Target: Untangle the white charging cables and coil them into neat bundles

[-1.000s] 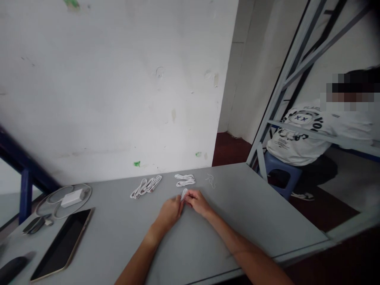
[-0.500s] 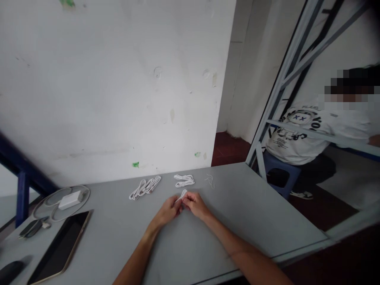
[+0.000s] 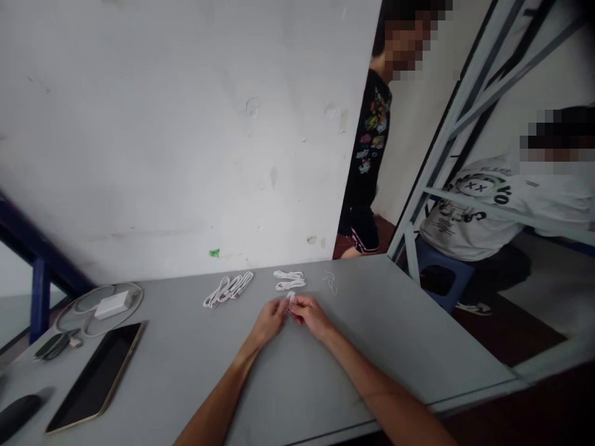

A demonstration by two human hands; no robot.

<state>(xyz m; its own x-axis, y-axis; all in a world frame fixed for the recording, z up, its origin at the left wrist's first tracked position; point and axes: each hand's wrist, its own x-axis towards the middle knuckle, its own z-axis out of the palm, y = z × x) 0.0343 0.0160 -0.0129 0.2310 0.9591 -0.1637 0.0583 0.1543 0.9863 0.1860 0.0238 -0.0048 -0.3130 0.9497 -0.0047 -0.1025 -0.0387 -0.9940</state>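
Both hands meet over the grey table (image 3: 186,371), with a small folded white cable (image 3: 290,296) pinched between them. My left hand (image 3: 270,321) is closed on the cable from the left. From the right, my right hand (image 3: 310,314) pinches it with thumb and fingertips; most of the cable is hidden by the fingers. Just beyond the hands lie two folded white cables (image 3: 290,284), one behind the other. Several looped white cables (image 3: 229,290) lie side by side to their left. Thin white ties or strings (image 3: 330,282) lie loose to the right.
On the left are a white charger (image 3: 113,305) with its coiled cord, a dark tablet (image 3: 97,378), a small dark object with a cord (image 3: 54,345) and a black mouse-like object (image 3: 21,412). Beyond the metal frame (image 3: 434,167), a person in white (image 3: 488,204) sits on a blue stool.
A person in a black shirt has appeared behind the wall's right edge. The view has shifted slightly. My hands stay together on the cable, the fingers moving a little.
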